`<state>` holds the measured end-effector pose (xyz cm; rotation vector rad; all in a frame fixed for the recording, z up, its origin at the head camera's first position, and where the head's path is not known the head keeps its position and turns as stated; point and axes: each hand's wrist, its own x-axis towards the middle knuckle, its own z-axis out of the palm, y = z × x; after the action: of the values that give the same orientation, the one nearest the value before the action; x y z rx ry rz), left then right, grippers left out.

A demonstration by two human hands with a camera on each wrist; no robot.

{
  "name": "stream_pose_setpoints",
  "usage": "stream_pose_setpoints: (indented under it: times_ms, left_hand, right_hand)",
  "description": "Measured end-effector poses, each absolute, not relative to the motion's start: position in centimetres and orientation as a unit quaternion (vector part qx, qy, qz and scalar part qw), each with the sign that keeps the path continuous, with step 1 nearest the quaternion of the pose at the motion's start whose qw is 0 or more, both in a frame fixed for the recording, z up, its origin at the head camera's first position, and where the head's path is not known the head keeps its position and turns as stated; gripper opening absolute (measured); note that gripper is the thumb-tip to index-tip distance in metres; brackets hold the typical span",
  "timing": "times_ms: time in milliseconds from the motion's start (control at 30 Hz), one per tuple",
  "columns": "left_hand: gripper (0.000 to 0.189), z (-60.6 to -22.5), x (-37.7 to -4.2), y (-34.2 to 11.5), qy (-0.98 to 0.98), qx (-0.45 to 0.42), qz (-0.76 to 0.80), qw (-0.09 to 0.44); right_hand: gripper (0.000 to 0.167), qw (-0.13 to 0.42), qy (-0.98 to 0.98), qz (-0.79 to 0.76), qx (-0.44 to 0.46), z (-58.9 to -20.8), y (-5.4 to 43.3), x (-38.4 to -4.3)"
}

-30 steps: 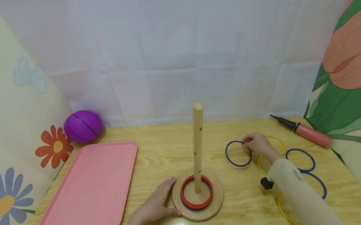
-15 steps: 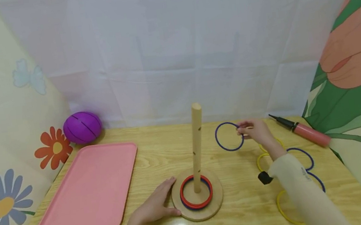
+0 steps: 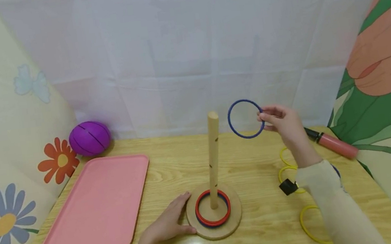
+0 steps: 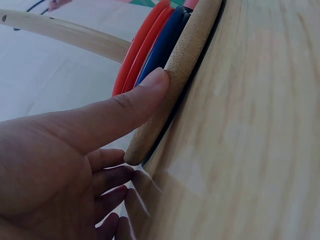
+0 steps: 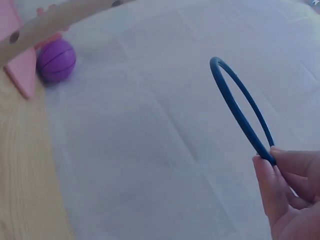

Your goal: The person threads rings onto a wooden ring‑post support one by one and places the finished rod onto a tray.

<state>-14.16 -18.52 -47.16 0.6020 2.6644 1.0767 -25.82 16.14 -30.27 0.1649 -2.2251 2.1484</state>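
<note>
In the head view my right hand [image 3: 284,122] pinches a blue ring [image 3: 230,121] by its right side, raised above the table. The right wrist view shows the thumb and fingers on the lower end of this blue ring [image 5: 232,102]. To its left stands an upright wooden peg [image 3: 214,152] on a round wooden base [image 3: 234,216]. Red rings [image 3: 199,216] lie over a blue ring around the foot of the peg. My left hand [image 3: 168,222] rests against the base's left edge with its fingers spread; in the left wrist view its thumb [image 4: 150,90] touches the rim.
Yellow rings [image 3: 303,227] and partly hidden blue rings lie on the right, beneath my right forearm. A red-and-black hand pump [image 3: 337,145] lies behind them. On the left are a pink tray [image 3: 97,205] and a purple ball [image 3: 90,138]. A white cloth [image 3: 172,59] hangs behind the table.
My right hand has lifted the blue ring off the table, up to about the height of the peg's top. The left hand has stayed at the base.
</note>
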Motion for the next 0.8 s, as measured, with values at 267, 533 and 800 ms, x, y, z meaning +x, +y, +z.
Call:
stream_pose_setpoints:
  times_ms: [267,533,800]
  left_hand:
    - [0.103,-47.1,-14.2,-18.5,0.903,0.2,0.365,0.108]
    - [0.103,-47.1,-14.2,-18.5,0.903,0.2,0.365,0.106]
    - [0.103,-47.0,-14.1,-18.4,0.901,0.204,0.367,0.107]
  right_hand:
    - [0.009,0.042,-0.577,0.811,0.08,-27.0,15.7,-23.8]
    - [0.01,0.042,-0.517,0.844,0.138,-25.4,14.3,-22.0]
    - [0.023,0.017,-0.562,0.816,0.133,-25.8,12.1,-21.2]
